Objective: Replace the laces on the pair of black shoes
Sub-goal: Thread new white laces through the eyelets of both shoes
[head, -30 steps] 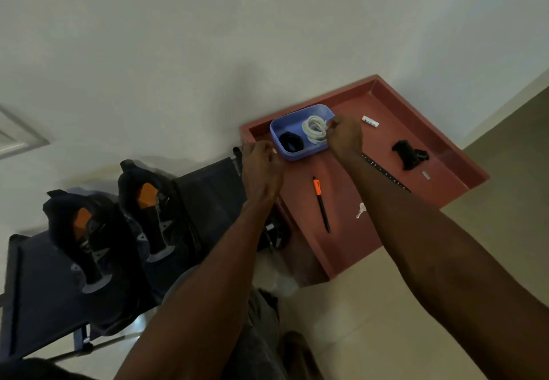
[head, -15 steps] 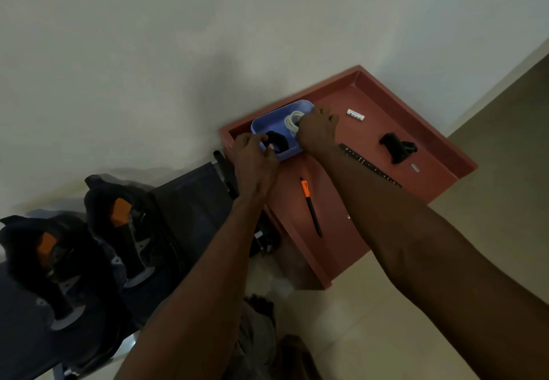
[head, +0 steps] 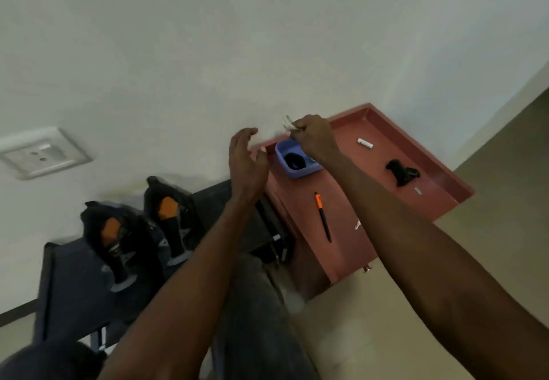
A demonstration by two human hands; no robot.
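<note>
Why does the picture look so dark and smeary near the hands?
Head view: the room is dim, so the black shoes lose detail; the right hand and the white lace it pinches are motion-blurred, the left hand slightly; the wide lens tilts the wall.

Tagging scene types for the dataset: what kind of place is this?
Probably a room in a home, not a workshop: plain painted wall with a wall socket, tiled floor, a pair of black shoes on a dark folding seat, and a reddish tray table against the wall.
</note>
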